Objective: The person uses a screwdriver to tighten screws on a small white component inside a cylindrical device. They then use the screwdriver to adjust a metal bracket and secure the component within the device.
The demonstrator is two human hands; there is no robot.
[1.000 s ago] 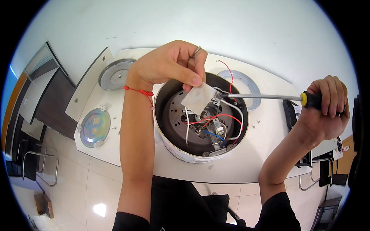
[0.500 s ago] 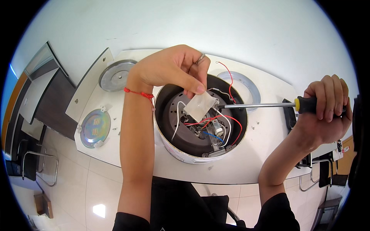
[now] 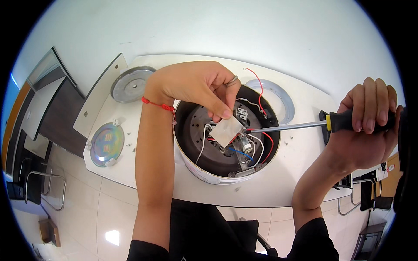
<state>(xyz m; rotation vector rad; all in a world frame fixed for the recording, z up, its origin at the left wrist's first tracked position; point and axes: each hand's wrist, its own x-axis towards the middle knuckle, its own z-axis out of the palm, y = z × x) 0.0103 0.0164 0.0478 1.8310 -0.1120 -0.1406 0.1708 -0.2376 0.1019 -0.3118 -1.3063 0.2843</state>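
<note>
My left hand pinches a thin, pale square plate by its upper edge, over an open round appliance housing. In my right hand is a screwdriver with a black and yellow handle. Its long shaft runs leftward into the housing, and its tip meets the plate's right edge, where a small metal fitting partly shows. Below the plate, red, white and blue wires and metal brackets sit on the dark perforated base. The plate hides part of the wiring.
A round metal lid lies at the table's back left, with an iridescent disc nearer me. A grey ring lies behind the housing at right. Small screws are scattered on the white table. A wall stands behind.
The plate and my left hand have moved lower into the housing. The screwdriver's tip has dropped too, while its handle has shifted slightly left, so the shaft slants more.
</note>
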